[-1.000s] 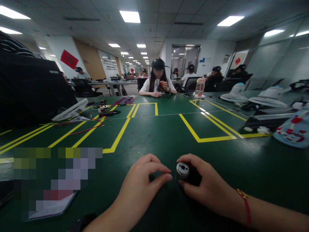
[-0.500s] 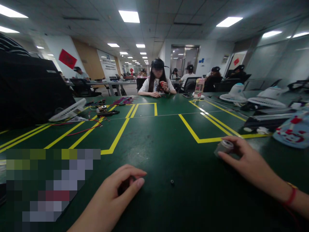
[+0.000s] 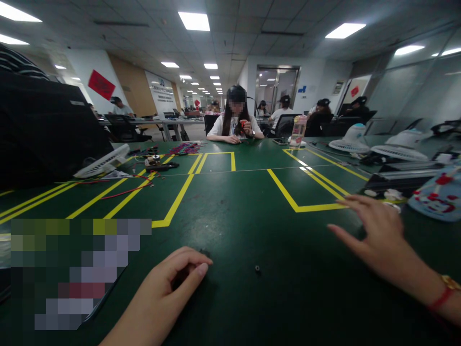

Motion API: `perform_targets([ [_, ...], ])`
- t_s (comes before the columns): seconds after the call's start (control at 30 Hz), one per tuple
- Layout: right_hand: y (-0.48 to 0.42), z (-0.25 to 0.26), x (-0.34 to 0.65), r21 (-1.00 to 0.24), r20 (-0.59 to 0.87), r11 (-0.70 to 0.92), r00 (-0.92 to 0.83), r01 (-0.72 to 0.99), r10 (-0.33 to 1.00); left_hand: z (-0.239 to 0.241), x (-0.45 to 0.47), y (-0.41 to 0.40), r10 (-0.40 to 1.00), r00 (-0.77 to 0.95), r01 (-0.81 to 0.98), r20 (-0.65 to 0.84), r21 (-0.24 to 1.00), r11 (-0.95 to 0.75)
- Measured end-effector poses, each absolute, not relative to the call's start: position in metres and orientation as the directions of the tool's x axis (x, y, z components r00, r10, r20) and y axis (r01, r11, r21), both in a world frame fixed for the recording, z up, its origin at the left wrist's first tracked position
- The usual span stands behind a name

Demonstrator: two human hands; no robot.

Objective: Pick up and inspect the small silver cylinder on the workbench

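My left hand (image 3: 169, 288) rests on the green table (image 3: 234, 226) near its front edge. Its fingers are curled against the thumb around something small and dark that I cannot make out. A tiny black ring-shaped part (image 3: 257, 268) lies loose on the mat just right of that hand. My right hand (image 3: 374, 235) hovers low over the table farther right, palm down with its fingers stretched and spread, holding nothing that I can see. A red cord bracelet (image 3: 441, 295) sits on that wrist. The small metal cylinder is out of sight.
Yellow tape lines (image 3: 298, 206) mark boxes on the mat. At the right lie a blue patterned pouch (image 3: 439, 197), a black bar (image 3: 396, 179) and white fan parts (image 3: 398, 144). A white fan grille (image 3: 104, 163) and red wires (image 3: 126, 192) lie at the left. A person (image 3: 236, 120) sits opposite.
My right hand carried the metal cylinder from the middle out to the right, then spread its fingers; the cylinder no longer shows. My left hand drew back and curled.
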State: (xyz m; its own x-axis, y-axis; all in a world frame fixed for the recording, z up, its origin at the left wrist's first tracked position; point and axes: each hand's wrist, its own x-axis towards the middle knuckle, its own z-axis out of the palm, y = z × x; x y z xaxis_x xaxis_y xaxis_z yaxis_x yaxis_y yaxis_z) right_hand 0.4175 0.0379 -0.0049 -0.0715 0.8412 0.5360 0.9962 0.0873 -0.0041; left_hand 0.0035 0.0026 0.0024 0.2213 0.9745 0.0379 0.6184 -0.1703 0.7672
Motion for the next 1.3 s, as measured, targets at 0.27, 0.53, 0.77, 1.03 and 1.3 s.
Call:
perform_targets([
  [0.27, 0.015, 0.006, 0.269, -0.46, 0.132, 0.523, -0.528, 0.718, 0.839, 0.001, 0.003, 0.001, 0.969, 0.241, 0.643, 0.062, 0.737, -0.207],
  [0.53, 0.044, 0.034, 0.404, -0.18, 0.505, 0.196, -0.081, 0.964, 0.859, 0.004, 0.007, 0.0, 0.975, 0.212, 0.618, 0.061, 0.765, -0.182],
  [0.77, 0.043, 0.04, 0.494, -0.069, 0.349, -0.228, 0.238, 0.971, 0.906, 0.002, 0.005, -0.001, 0.974, 0.222, 0.627, 0.041, 0.759, -0.175],
  [1.03, 0.048, 0.047, 0.484, -0.139, 0.268, -0.369, 0.394, 0.919, 0.879, 0.002, 0.004, 0.0, 0.969, 0.244, 0.629, 0.028, 0.756, -0.18],
  [1.3, 0.054, 0.041, 0.492, -0.216, 0.288, -0.382, 0.433, 0.898, 0.854, -0.001, 0.002, -0.004, 0.966, 0.255, 0.626, 0.035, 0.755, -0.193],
])
